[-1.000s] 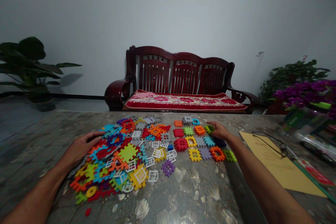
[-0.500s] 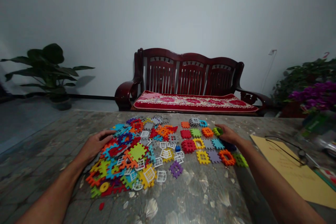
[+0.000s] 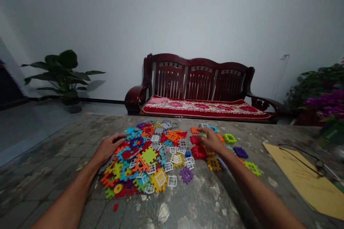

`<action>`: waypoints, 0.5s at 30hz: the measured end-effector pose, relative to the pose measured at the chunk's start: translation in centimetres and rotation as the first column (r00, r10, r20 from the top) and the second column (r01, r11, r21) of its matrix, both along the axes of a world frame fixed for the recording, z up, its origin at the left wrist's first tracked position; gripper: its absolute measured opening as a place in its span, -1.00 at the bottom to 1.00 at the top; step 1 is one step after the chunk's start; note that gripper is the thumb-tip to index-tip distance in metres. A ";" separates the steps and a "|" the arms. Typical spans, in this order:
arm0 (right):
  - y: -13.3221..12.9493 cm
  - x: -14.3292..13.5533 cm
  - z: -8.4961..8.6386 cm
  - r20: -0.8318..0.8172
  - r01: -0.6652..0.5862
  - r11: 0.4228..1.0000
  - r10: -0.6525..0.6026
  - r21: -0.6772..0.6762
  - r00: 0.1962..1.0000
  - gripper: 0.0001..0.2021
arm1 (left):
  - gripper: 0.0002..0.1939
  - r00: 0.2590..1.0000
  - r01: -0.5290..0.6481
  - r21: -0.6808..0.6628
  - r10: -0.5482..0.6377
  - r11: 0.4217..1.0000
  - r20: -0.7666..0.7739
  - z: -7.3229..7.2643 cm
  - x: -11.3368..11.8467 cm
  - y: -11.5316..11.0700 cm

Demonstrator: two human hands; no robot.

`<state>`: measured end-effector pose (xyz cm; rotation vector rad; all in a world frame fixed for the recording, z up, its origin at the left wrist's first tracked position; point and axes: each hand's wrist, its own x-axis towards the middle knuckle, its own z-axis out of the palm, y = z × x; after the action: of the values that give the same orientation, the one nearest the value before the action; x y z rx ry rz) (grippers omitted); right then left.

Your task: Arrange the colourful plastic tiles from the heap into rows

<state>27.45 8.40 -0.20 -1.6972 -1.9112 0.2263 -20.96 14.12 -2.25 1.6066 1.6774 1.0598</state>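
My left hand [image 3: 111, 146] rests at the left edge of a heap of colourful interlocking plastic pieces [image 3: 139, 164], fingers apart and holding nothing visible. On the right side of the table, my right hand [image 3: 211, 139] is over a group of sorted square pieces, its fingertips near a red piece [image 3: 195, 139] and an orange piece [image 3: 194, 130]. Whether it grips anything cannot be made out. A lime ring-shaped piece [image 3: 229, 138] and a purple piece [image 3: 240, 152] lie right of that hand. White window pieces [image 3: 172, 181] lie beside the heap.
Yellow paper [image 3: 303, 179] with dark-rimmed glasses [image 3: 318, 166] on it lies at the right of the grey table [image 3: 199, 207]. Behind stands a dark red wooden bench [image 3: 199, 78]. Potted plants are at left [image 3: 72, 103] and right.
My right hand has moved left from the lime ring-shaped piece, which now lies uncovered, to the left columns of the sorted pieces. The whole view has shifted slightly; my left hand stays beside the heap.
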 end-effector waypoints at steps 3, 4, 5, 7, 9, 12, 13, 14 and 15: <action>0.6 -5.3 0.5 0.016 -0.059 0.998 0.059 -0.012 0.998 -0.55 | -0.53 1.000 0.015 -0.014 -0.016 1.000 -0.020 -0.2 -0.2 0.1; 0.8 -6.8 0.8 0.034 -0.073 0.997 0.074 -0.029 0.997 -0.56 | -0.51 0.999 0.022 -0.020 -0.022 1.000 -0.026 -0.2 -0.2 0.1; 0.9 -8.2 1.1 0.056 -0.079 0.996 0.081 -0.046 0.995 -0.56 | -0.50 0.999 0.026 -0.023 -0.027 0.999 -0.030 -0.2 -0.2 0.0; 1.1 -10.5 1.5 0.118 -0.078 0.994 0.087 -0.081 0.989 -0.53 | -0.50 0.999 0.027 -0.023 -0.028 0.999 -0.039 -0.1 -0.1 0.0; 1.2 -12.1 1.6 0.197 -0.073 0.992 0.093 -0.103 0.976 -0.50 | -0.54 0.999 0.017 -0.016 -0.018 1.000 -0.048 0.2 0.0 -0.2; 1.1 -13.5 1.3 0.291 -0.056 0.991 0.090 -0.122 0.952 -0.53 | -0.61 0.999 0.012 0.000 -0.012 1.000 -0.047 0.6 0.2 -0.4; 1.0 -13.7 1.1 0.306 -0.049 0.991 0.086 -0.126 0.948 -0.58 | -0.61 0.999 0.012 0.003 -0.012 1.000 -0.044 0.7 0.3 -0.4; 0.9 -13.9 1.0 0.315 -0.044 0.991 0.084 -0.129 0.945 -0.64 | -0.61 0.999 0.010 0.002 -0.010 1.000 -0.040 0.8 0.3 -0.5; 0.8 -14.1 0.9 0.320 -0.044 0.990 0.084 -0.131 0.944 -0.69 | -0.60 0.999 0.008 -0.003 -0.008 1.000 -0.036 0.8 0.3 -0.5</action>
<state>13.37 9.18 0.67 -1.8468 -2.2344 0.0930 -20.62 13.64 -1.44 1.6384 1.6932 1.0298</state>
